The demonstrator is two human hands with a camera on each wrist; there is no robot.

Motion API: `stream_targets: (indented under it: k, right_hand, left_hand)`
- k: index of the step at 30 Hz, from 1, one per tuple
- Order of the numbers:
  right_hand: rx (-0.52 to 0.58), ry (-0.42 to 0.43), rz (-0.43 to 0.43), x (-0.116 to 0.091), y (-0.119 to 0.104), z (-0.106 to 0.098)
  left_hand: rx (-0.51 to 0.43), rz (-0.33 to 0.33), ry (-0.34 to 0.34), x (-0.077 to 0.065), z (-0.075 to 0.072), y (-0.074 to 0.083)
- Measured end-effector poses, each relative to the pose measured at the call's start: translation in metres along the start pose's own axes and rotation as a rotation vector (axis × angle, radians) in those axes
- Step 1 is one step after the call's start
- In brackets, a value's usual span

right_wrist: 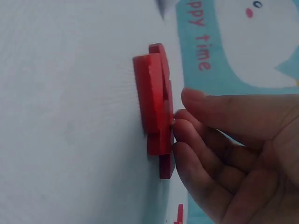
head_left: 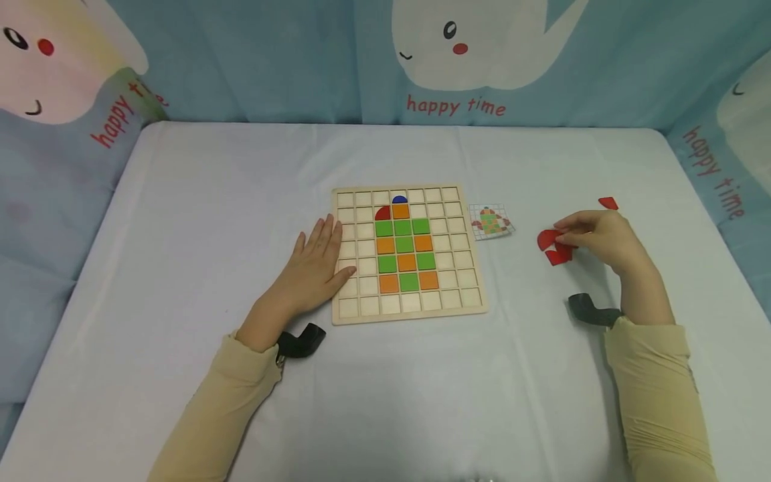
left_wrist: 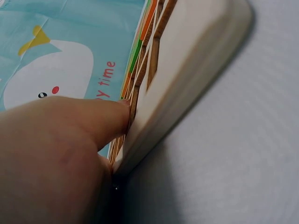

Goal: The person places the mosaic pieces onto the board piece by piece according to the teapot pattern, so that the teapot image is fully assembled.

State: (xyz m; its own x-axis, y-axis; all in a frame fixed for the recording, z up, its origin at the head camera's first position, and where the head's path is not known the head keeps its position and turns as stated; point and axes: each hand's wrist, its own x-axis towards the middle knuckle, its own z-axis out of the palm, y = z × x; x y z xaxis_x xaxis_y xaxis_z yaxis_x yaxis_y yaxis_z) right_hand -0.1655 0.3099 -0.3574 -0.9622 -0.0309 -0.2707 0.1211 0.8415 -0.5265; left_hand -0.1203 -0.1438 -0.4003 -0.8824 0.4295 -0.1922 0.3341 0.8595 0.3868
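Note:
My left hand [head_left: 306, 276] lies with straight fingers over the left edge of a wooden grid board [head_left: 411, 314]; its thumb rests on the rim in the left wrist view. Green, orange, red and blue tiles fill the board's middle columns, with a blue half-round tile [head_left: 399, 199] at the top and a red quarter-round tile [head_left: 383, 213] below it. My right hand [head_left: 605, 242] is at a small group of red tiles [head_left: 547, 239]. In the right wrist view its fingertips touch these red tiles [right_wrist: 152, 93], and the thumb stands apart from them.
A small pattern card [head_left: 490, 222] lies against the board's right side. Another red tile [head_left: 608, 203] lies beyond my right hand. Black wrist-worn devices [head_left: 301, 341] show at both cuffs. A white cloth covers the table [head_left: 241, 167], with a blue printed curtain [head_left: 289, 60] behind.

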Motion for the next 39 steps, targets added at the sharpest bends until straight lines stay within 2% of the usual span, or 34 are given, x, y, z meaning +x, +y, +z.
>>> stream_targets:
  k: [15,22,28,31,35,37,39]
  right_hand:
    - [-0.099,0.008,-0.084,0.005,-0.001,0.005]
    - [-0.156,0.066,-0.121,0.002,-0.001,0.007]
    - [-0.159,0.127,-0.089,0.0,0.001,0.006]
    - [-0.099,0.19,-0.055,-0.001,-0.001,0.004]
    - [0.119,0.26,-0.023,0.0,-0.027,0.005]
    - [0.231,0.242,-0.023,0.003,-0.049,0.009]
    - [0.309,0.196,-0.057,0.01,-0.072,0.018]
  left_hand:
    - [-0.001,-0.005,0.005,0.0,0.001,-0.001]
    - [-0.003,-0.004,0.001,0.0,0.001,-0.001]
    - [-0.002,0.001,0.007,0.0,0.002,-0.001]
    - [-0.003,0.002,0.003,0.0,0.002,-0.001]
    - [0.003,-0.005,-0.01,0.001,0.001,-0.002]
    - [0.0,-0.009,-0.011,0.001,0.001,-0.002]
    - [-0.006,-0.006,-0.011,0.001,0.002,-0.001]
